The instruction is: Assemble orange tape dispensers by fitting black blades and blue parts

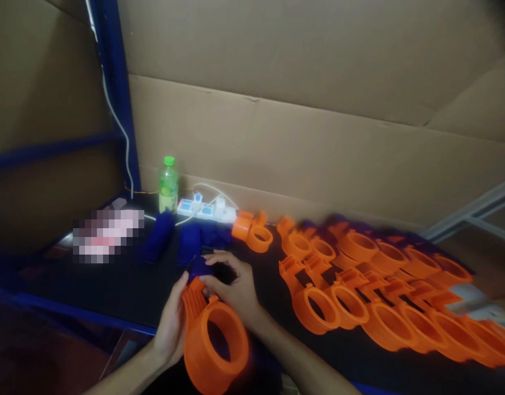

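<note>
My left hand [170, 328] is closed around the ribbed arm of an orange plastic part [197, 351], whose wide round ring hangs toward me. A dark blue piece [200, 267] sits at the far end of that arm. My right hand [241, 285] pinches this blue piece between thumb and fingers, from the right side. Whether the blue piece is fabric or plastic cannot be made out, and its join with the orange arm is partly hidden by my fingers. Just beyond my hands lie more blue pieces [189, 244] on the black tabletop [112, 293].
Rows of similar orange ring parts [388, 323] cover the right of the table. Two orange pieces [259, 239] lie behind my right hand. At the back stand a green-capped bottle [168, 186] and a white power strip [207, 209] with cables. A cardboard wall [297, 142] closes off the rear.
</note>
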Demonstrator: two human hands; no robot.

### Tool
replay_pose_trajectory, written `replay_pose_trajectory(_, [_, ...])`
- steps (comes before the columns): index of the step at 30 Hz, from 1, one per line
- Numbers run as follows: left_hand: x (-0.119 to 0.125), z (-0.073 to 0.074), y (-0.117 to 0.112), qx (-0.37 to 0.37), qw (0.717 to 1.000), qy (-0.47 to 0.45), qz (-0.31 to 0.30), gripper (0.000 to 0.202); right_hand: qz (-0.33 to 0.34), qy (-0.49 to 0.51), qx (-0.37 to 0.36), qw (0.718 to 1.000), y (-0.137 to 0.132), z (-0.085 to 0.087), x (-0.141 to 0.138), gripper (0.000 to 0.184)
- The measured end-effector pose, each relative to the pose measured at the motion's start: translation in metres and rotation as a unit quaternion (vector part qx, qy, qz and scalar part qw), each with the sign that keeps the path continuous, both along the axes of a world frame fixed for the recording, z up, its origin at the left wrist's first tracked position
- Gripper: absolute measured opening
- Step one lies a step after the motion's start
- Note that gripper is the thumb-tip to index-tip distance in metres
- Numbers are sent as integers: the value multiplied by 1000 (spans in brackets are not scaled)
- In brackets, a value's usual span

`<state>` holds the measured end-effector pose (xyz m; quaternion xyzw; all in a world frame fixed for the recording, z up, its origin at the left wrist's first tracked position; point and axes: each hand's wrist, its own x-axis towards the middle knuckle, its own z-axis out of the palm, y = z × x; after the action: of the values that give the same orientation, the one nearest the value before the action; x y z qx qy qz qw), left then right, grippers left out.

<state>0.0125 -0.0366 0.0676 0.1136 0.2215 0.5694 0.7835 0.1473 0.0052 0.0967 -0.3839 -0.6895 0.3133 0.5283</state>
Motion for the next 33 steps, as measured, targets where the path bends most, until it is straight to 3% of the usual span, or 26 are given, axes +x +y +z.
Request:
replay_pose_trajectory(5, [4, -3, 2, 23, 992, 85, 91, 45, 54, -78, 119, 988, 4, 26, 14, 24])
replay_pose_trajectory(8, [3, -4, 2, 41, 992, 90, 78, 48, 80, -167, 164, 969, 6, 41, 19, 25])
replay_pose_trajectory(11, [1, -5, 1, 26, 997, 79, 6, 44, 106, -246, 143, 953, 5, 51, 19, 26])
replay_pose_trajectory(15, [-3, -2, 1, -7, 994, 104, 18, 41, 146, -281, 60, 947, 10, 64, 18, 55])
replay_pose_trajectory(17, [-5, 0, 2, -9, 995, 104, -5, 52, 108, -271, 8, 956, 24, 67, 17, 64])
replay_pose_trajectory(19, [-6, 3, 2, -9, 994, 103, -34, 60, 23, -306, -33, 951, 45, 64, 13, 56])
replay_pose_trajectory(21, [-6, 6, 2, -4, 993, 107, -42, 62, -38, -366, -61, 928, 67, 56, 4, 49])
replay_pose_trajectory(26, [-4, 7, 2, 8, 993, 119, -23, 59, -80, -410, -90, 904, 105, 31, -20, 51])
replay_pose_trajectory(33, [-4, 6, 0, 4, 993, 110, -37, 63, -102, -433, -106, 889, 115, 18, -31, 50])
